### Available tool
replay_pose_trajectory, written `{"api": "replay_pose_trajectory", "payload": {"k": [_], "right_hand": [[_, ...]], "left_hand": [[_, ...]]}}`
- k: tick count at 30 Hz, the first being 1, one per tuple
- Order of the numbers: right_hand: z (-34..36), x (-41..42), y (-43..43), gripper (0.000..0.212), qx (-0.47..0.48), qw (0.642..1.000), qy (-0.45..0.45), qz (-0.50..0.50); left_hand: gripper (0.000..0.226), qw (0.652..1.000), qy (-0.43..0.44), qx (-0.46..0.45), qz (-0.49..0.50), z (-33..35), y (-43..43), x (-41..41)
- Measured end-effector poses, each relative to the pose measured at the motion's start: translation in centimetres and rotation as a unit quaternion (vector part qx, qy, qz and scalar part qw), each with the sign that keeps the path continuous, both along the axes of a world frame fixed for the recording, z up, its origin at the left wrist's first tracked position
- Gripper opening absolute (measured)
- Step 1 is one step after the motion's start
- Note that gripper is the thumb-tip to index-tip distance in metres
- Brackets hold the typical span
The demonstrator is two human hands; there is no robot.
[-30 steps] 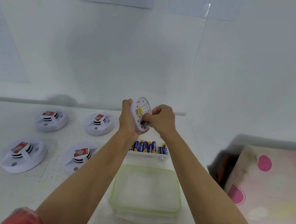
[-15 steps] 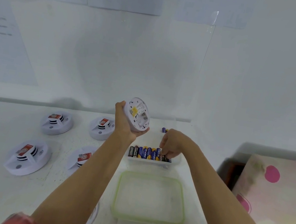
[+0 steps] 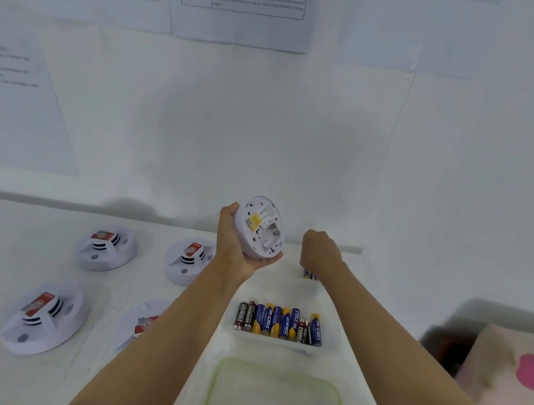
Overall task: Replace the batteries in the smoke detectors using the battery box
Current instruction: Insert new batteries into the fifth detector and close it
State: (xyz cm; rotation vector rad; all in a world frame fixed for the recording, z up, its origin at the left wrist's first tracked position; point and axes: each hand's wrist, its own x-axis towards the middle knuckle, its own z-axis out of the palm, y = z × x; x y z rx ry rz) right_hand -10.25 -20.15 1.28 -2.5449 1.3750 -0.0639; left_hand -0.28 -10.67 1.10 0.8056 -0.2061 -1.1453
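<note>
My left hand holds a white round smoke detector up, tilted, its back with a yellow label and an open battery slot facing me. My right hand reaches past the battery box, fingers curled downward over a small blue battery lying on the table behind the box; whether the fingers grip it is hidden. The clear box holds a row of several blue-yellow and black batteries.
Other white smoke detectors with red labels lie on the table at left; one more is partly behind my left forearm. A green-rimmed clear lid lies in front of the box. A pink-dotted cloth object sits at right.
My right hand left the detector's back, went to the right end of the battery box, then moved on to the spot behind the box. My left hand keeps the detector raised.
</note>
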Motion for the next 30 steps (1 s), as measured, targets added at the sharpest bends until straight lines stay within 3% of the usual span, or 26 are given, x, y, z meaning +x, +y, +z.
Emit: {"api": "replay_pose_trajectory", "payload": {"k": [2,5,25,30], "right_hand": [[-0.6,0.5,-0.4,0.024,-0.007,1.000,0.029,0.007],[-1.3,1.0,-0.7,0.030,-0.020,0.998,0.054,0.012],[-1.7,0.9,-0.9,0.040,0.006,0.998,0.054,0.028],[-1.9,0.9,-0.9,0.029,0.010,0.998,0.042,0.036]], "left_hand": [[0.045,1.000,0.003,-0.003,-0.005,-0.3,-0.4,0.3],[0.045,1.000,0.005,-0.005,-0.010,-0.7,-0.8,0.7],[0.046,1.000,0.027,-0.002,-0.011,-0.9,-0.7,0.5],[0.046,1.000,0.028,-0.009,-0.004,-0.6,-0.2,0.5]]}}
